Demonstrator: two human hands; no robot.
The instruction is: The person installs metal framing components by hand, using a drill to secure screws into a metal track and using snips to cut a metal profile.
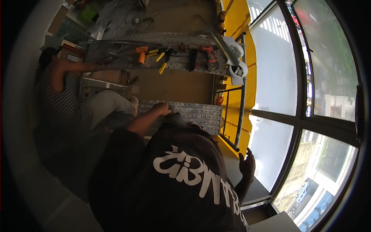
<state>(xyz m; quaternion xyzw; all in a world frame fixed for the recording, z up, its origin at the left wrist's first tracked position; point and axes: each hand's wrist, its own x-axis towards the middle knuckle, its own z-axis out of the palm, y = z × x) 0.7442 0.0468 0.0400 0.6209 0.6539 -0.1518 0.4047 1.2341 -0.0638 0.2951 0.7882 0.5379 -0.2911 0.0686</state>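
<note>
My left hand point(163, 108) is over the lower perforated metal plank point(199, 110), fingers curled on something grey and dark that I cannot make out, beside my dark shirt. My right hand point(247, 162) is raised near the window side, fingers apart and empty. On the upper plank point(179, 63) ahead lie an orange tool point(141, 55), yellow-handled tools point(162, 65), a black tool point(192, 60) and a red drill point(210, 58). White containers point(242, 70) with small hardware sit at that plank's right end, beside a long metal strip point(228, 52).
A co-worker point(67, 96) in a striped top is at my left, an arm stretched to the upper plank. Along the right run a metal railing point(240, 120), a yellow sheet point(249, 89) and large framed windows point(301, 116). A fan point(133, 21) stands on the floor beyond.
</note>
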